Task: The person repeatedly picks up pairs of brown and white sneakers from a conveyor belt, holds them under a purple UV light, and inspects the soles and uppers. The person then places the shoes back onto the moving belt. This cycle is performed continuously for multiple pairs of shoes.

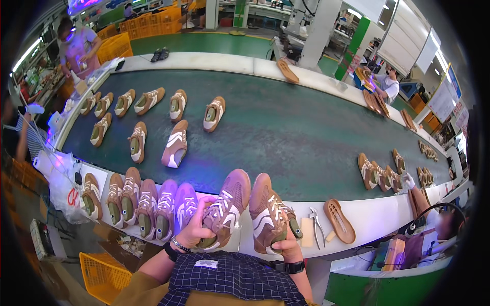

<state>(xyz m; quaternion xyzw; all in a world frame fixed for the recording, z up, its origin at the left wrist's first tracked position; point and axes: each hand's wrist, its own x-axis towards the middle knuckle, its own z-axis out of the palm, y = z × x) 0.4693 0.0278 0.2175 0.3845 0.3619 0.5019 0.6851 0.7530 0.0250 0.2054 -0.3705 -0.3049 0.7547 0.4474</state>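
My left hand (195, 230) is closed round the heel of a brown sneaker (229, 204) with white stripes and laces, its toe pointing away from me. In my right hand (290, 247) is a matching sneaker (265, 217), gripped at the heel and tilted toe-up beside the first. Partly hidden behind it, another shoe (294, 227) rests on the white ledge. Right of that lie a beige block (307, 232), metal pincers (317, 227) and a loose brown sole (339, 219). Several sneakers (148, 206) stand in a row on the ledge to my left.
A dark green conveyor belt (286, 137) runs ahead, carrying several sneakers (176, 144) at left and more (368, 171) at right. A gloved co-worker's hand (409, 180) reaches in at right. A yellow crate (104, 278) sits low at left. People work across the belt.
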